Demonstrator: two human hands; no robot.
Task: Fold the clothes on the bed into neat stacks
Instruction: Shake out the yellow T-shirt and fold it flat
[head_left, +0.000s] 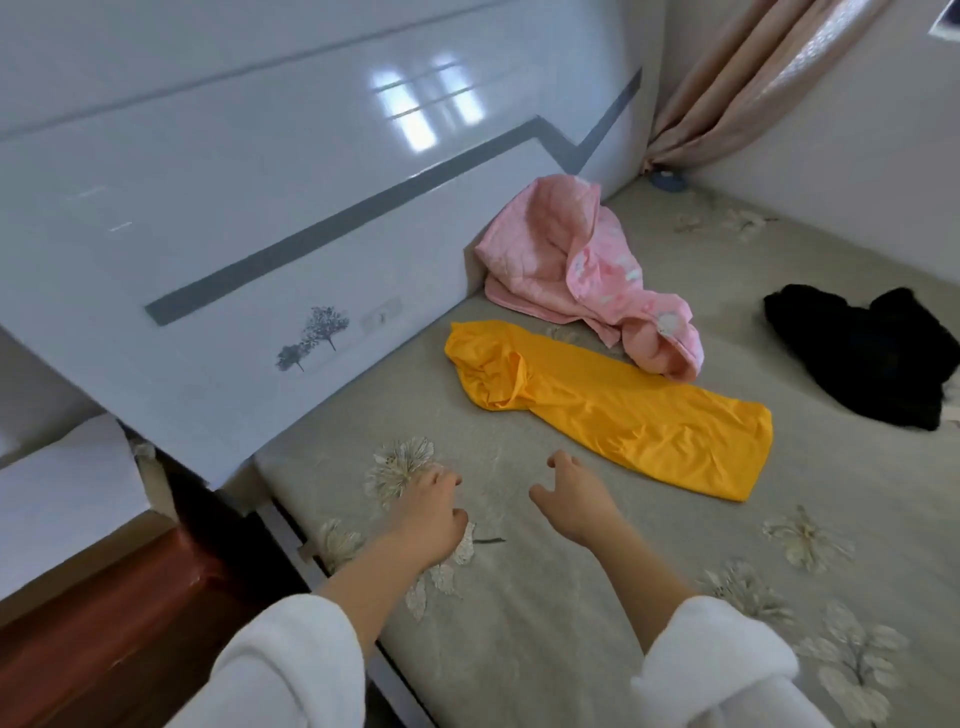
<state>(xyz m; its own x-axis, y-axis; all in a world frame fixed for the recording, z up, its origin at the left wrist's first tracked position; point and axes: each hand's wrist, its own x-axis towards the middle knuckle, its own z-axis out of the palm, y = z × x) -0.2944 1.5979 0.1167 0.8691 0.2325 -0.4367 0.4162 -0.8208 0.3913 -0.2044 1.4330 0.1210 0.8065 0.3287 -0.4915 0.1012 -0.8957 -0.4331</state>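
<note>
A yellow garment (613, 410) lies flattened in a long strip on the grey flowered bed sheet (545, 623). Behind it a pink quilted jacket (582, 270) is crumpled against the headboard. A black garment (872, 353) lies bunched at the right. My left hand (431, 514) and my right hand (571, 493) hover over the sheet just short of the yellow garment, fingers loosely curled, holding nothing. Both arms wear white fleece sleeves.
A glossy white headboard (260, 208) with a grey stripe runs along the left. A wooden bedside unit (104, 623) stands at lower left. Beige curtains (753, 78) hang in the far corner, and a small blue object (667, 181) lies below them.
</note>
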